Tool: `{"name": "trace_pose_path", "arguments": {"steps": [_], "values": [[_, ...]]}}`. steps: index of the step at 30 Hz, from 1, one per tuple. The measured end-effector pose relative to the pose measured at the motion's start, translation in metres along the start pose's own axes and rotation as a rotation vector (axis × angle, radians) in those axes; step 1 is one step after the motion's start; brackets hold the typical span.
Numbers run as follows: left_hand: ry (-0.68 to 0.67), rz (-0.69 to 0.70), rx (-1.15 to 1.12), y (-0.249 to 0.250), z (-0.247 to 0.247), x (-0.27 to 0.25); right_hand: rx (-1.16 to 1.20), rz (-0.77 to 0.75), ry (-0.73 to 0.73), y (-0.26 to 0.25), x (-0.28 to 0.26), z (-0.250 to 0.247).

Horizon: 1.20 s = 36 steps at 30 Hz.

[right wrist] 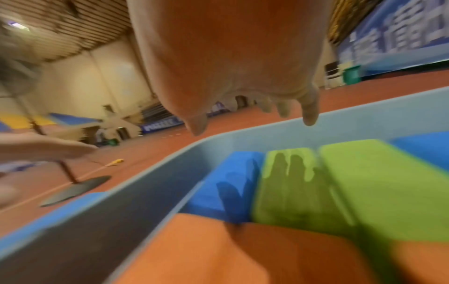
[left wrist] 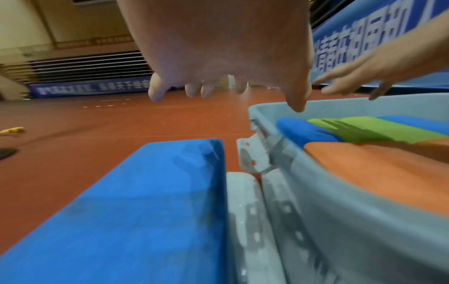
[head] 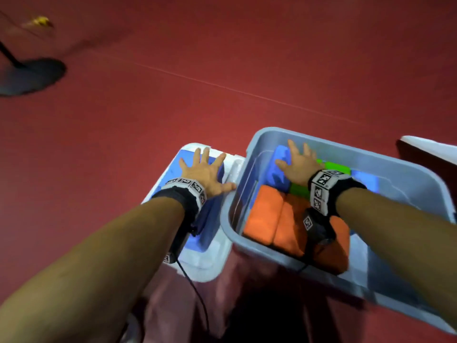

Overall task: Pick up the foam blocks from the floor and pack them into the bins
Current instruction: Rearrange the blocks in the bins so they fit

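Both hands spread flat, fingers straight, gripping nothing. Left hand (head: 206, 173) hovers over a large blue foam block (left wrist: 145, 201) lying in the pale grey plastic bin (head: 197, 266) on the left. Right hand (head: 298, 164) is held above the larger grey plastic bin (head: 385, 159) alongside; contact with the blocks cannot be confirmed. That bin holds orange foam blocks (head: 267, 216) nearest, green foam blocks (right wrist: 364, 182) behind, and blue foam blocks (right wrist: 233, 182) at the far end. Wristbands (head: 321, 188) carry black-and-white square markers. Blue wall banners (left wrist: 364, 38) bear white characters, too blurred to read. Red floor (head: 222, 70).
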<state>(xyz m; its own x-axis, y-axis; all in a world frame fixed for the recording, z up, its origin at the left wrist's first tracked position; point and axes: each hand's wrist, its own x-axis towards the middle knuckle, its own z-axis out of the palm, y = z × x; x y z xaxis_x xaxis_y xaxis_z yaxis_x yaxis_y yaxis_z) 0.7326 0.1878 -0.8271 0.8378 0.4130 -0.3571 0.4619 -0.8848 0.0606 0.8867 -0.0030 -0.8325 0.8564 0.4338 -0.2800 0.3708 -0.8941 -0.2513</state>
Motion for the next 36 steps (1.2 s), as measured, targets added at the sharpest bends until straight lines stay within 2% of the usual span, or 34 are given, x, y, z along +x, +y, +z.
{"name": "trace_pose_path", "arguments": {"steps": [3,6,13,19,25,32,34,36], "values": [[-0.035,-0.134,-0.028,-0.036,0.019,-0.015,-0.006,-0.202,-0.085,-0.059,-0.007,0.021],[-0.106,-0.214,-0.043,-0.055,0.042,-0.028,-0.111,-0.294,-0.224,-0.093,-0.019,0.048],[-0.197,-0.251,-0.001,-0.064,0.077,-0.031,-0.254,-0.241,-0.326,-0.105,-0.022,0.071],[-0.180,-0.268,-0.018,-0.063,0.084,-0.031,-0.218,-0.242,-0.315,-0.105,-0.020,0.074],[-0.117,-0.216,-0.022,-0.071,0.075,-0.037,-0.188,-0.247,-0.301,-0.104,-0.021,0.078],[-0.015,-0.276,-0.442,-0.077,0.044,-0.046,-0.277,-0.296,-0.200,-0.104,-0.022,0.077],[0.009,-0.267,-0.599,-0.079,0.034,-0.047,-0.132,-0.315,-0.215,-0.116,-0.025,0.072],[0.040,-0.257,-0.830,-0.081,0.024,-0.049,0.135,-0.310,-0.305,-0.128,-0.030,0.060]]}}
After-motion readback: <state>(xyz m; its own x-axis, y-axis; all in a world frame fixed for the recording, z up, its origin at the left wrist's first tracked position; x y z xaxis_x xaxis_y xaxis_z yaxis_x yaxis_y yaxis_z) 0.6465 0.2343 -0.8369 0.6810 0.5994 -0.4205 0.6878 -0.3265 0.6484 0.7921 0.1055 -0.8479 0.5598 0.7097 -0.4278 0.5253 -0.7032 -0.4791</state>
